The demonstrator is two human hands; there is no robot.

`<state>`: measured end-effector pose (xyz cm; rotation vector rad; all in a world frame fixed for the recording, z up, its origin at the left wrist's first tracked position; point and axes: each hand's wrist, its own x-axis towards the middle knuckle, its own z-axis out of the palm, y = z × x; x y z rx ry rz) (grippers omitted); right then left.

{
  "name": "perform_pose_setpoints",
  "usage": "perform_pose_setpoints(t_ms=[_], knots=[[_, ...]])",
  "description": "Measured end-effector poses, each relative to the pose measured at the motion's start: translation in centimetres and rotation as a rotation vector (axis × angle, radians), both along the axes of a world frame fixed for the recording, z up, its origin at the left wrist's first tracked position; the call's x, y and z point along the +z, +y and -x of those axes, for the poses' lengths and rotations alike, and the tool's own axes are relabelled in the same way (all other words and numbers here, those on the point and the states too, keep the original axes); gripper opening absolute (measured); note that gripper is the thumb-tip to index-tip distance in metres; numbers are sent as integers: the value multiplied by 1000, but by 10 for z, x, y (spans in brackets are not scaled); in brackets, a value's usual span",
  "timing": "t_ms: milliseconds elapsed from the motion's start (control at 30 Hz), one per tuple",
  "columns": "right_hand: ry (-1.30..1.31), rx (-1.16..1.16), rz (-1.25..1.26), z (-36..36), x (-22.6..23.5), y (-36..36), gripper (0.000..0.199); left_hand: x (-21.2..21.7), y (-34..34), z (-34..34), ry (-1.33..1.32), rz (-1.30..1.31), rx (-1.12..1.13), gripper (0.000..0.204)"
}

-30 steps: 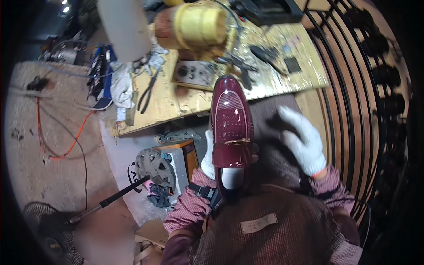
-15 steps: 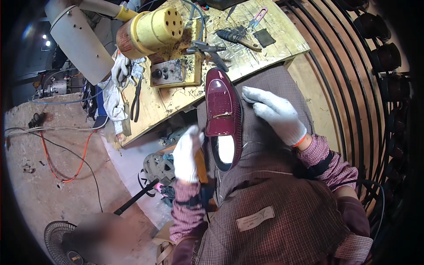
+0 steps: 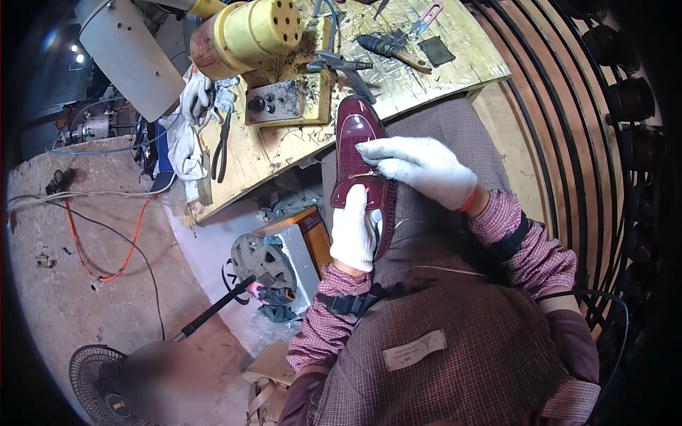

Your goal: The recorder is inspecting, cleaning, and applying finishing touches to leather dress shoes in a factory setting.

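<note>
Head view shows a person's two white-gloved hands at a glossy maroon loafer (image 3: 355,117), which lies lengthwise over checked trousers (image 3: 455,135) on the lap, its toe by the near edge of the wooden tabletop (image 3: 419,89). The left hand (image 3: 352,234) sits over the shoe's opening with its fingertips on the tongue; how far it closes around the shoe cannot be told, since its underside is hidden. The right hand (image 3: 426,170) comes across from the other side, palm down, its fingers straight and laid over the upper beside the gold-coloured ornament (image 3: 359,175). The two hands are near each other but apart. Just beyond the toe rests a grey gun-shaped tool (image 3: 344,65), with a control box (image 3: 277,103) with knobs to its left and a yellow cylinder (image 3: 259,35) with a perforated end behind. Black-handled pliers (image 3: 221,153) lie near the tabletop's left edge, by a crumpled white cloth (image 3: 186,160). Farther right are a tool with a dark wrapped handle (image 3: 387,48), a dark square pad (image 3: 436,51) and pink-handled snips (image 3: 429,14). A black-barred rack (image 3: 516,98) stands to the right, and a fan (image 3: 89,383) at lower left.
</note>
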<state>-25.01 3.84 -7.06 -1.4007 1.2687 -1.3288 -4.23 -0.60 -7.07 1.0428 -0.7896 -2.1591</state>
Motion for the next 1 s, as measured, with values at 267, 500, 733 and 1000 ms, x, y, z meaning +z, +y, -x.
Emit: perform_pose_setpoints(t_ms=[267, 500, 733, 1000], knots=[[-318, 204, -267, -1, 2, -13, 57, -12, -1, -7, -211, 248, -52, 32], [-257, 239, -302, 7, 3, -26, 59, -8, -1, -8, -267, 51, -35, 35], [-403, 293, -388, 9, 9, -27, 71, -14, -4, -11, -201, 162, -98, 37], [385, 147, -123, -10, 12, -28, 78, -18, -5, -12, -318, 406, -180, 35]])
